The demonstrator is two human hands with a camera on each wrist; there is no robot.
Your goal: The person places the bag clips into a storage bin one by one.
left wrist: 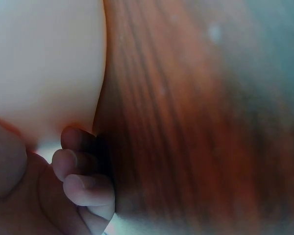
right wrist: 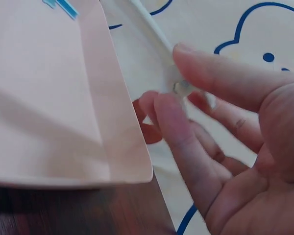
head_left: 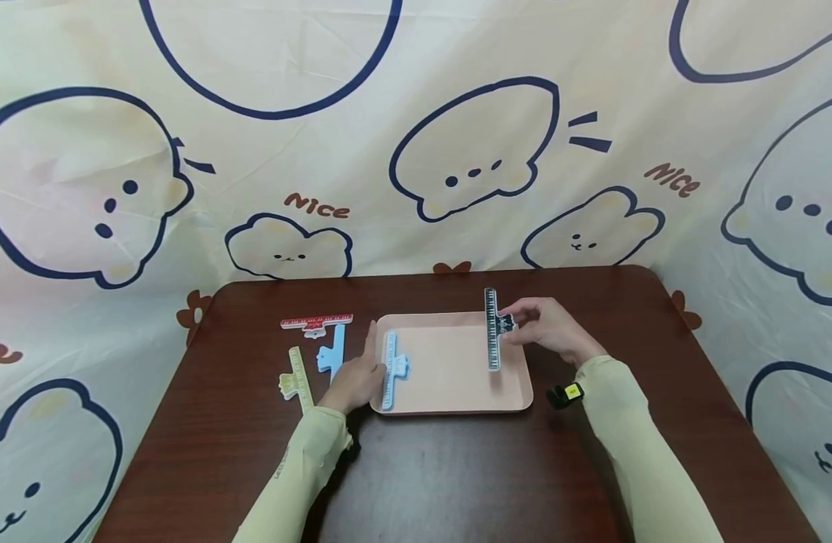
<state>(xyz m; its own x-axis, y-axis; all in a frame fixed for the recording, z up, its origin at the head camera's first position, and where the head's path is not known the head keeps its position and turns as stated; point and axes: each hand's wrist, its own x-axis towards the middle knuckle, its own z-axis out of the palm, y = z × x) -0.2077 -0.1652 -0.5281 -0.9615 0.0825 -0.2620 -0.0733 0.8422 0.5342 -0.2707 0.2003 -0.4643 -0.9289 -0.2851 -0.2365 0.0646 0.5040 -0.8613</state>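
Observation:
My right hand [head_left: 548,328] pinches a black clip with ruler markings [head_left: 492,332] by its bear-shaped tab, holding it upright over the right side of a pink tray [head_left: 449,381]. In the right wrist view that clip [right wrist: 154,32] appears edge-on and pale between thumb and fingers. At the tray's left edge, my left hand [head_left: 354,381] grips the rim, thumb on the inner side. The left wrist view shows curled fingers [left wrist: 81,188] against the tray [left wrist: 49,63]. A light blue clip [head_left: 390,373] lies inside the tray, beside the left thumb.
Left of the tray lie a red clip [head_left: 317,323], a blue clip [head_left: 333,354], partly hidden by my left hand, and a yellow clip [head_left: 299,381]. All are on a dark brown table [head_left: 449,475]. A patterned cloth [head_left: 470,249] hangs behind the table.

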